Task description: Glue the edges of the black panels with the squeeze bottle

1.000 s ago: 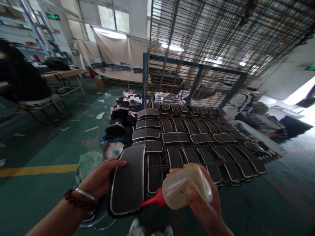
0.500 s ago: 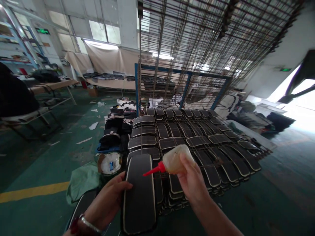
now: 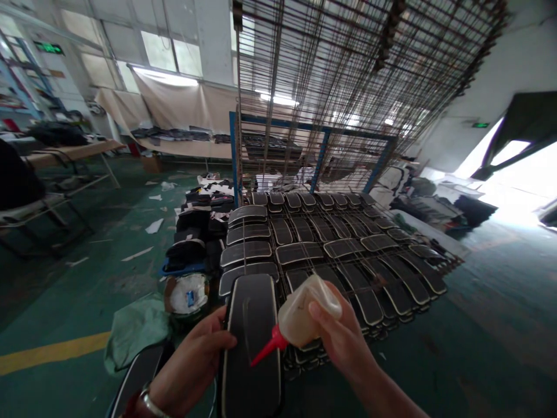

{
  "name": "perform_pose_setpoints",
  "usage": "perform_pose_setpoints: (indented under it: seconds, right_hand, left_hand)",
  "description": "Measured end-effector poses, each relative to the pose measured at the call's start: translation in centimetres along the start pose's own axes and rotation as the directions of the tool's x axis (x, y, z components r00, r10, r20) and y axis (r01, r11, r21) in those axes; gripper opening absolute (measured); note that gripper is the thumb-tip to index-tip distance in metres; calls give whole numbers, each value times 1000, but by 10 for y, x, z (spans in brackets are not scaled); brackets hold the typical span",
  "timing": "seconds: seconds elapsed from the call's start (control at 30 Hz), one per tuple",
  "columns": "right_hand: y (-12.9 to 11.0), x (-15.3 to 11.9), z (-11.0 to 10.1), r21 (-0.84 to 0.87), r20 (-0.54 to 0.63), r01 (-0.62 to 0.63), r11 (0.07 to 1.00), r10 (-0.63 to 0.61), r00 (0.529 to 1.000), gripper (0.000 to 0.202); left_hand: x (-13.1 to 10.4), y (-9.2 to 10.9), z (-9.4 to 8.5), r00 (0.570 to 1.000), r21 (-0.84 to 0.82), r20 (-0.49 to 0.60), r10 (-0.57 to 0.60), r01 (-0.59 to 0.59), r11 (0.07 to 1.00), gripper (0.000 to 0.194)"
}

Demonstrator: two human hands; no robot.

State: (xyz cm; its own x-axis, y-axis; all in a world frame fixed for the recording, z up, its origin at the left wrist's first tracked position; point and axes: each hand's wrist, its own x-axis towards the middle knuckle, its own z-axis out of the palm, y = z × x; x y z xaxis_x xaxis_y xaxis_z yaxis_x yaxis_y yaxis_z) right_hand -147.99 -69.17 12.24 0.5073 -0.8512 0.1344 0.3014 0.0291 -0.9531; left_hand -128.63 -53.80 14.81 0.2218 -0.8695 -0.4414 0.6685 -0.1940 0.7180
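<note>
By the rack point(image 3: 235, 157), near its closest left corner, I watch the left hand point(image 3: 204, 360) pinch a pad point(image 3: 263, 313) at one edge, thumb on its face. My right hand point(image 3: 339, 325) is wrapped around a bottle point(image 3: 300, 316), thumb pressing its side, red nozzle point(image 3: 270, 346) angled down at the pad (touching or just above, I can't tell). A glossy streak point(image 3: 247, 325) runs up the face. Squeezing too hard could flood it; a loose pinch could let the pad tilt, and the left thumb might smear the streak.
</note>
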Motion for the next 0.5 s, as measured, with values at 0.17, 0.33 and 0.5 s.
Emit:
perform_pose_setpoints:
  seconds: [0.17,0.33,0.5]
  right_hand:
    - [-15,13,-5,37,-77,118,992,-115,990,47]
    - [-6,14,-5,100,-66,214,972,-208,976,42]
    - [14,-13,-10,137,-68,54,989,-46,997,48]
  left_hand:
    - [0,1,-1,998,-16,33,-49,50,999,45]
    - [3,-4,-2,992,-27,94,-80,83,996,44]
    - [6,-4,-6,992,-32,80,-93,95,995,44]
